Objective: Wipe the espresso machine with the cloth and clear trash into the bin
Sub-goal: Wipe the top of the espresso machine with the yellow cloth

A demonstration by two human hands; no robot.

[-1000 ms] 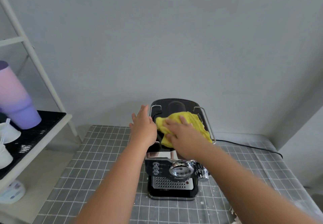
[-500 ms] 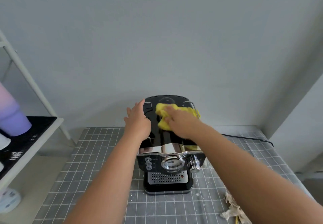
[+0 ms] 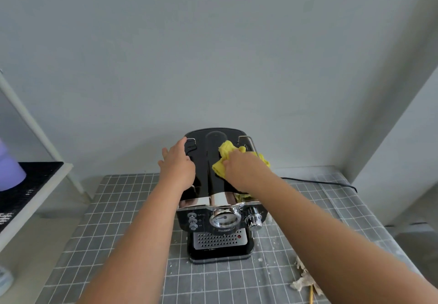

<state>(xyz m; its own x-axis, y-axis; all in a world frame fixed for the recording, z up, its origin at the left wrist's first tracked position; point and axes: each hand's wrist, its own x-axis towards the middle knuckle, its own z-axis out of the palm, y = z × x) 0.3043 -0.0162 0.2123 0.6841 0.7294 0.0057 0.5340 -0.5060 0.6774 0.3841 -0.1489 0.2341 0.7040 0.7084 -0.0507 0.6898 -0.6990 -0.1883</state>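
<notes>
Toward the worktop's point(image 3: 123, 227) far edge, near the wall, stands the espresso machine point(image 3: 220, 211), and I am in the wiping step; my right hand point(image 3: 244, 171) presses the yellow cloth point(image 3: 225, 153) flat on the machine's glossy black top, right of its centre, though whether those fingers are spread or curled into the cloth I cannot tell from here; my left hand point(image 3: 176, 163) rests on the top's left side with fingers straight and slightly spread, steadying the body; next, I judge, the cloth must sweep the remaining top and the chrome front, then the crumpled trash point(image 3: 304, 280) at the worktop's near right edge needs clearing; no bin is in view; against half a second back, the cloth sits further right and bunched, the left hand hardly shifted
</notes>
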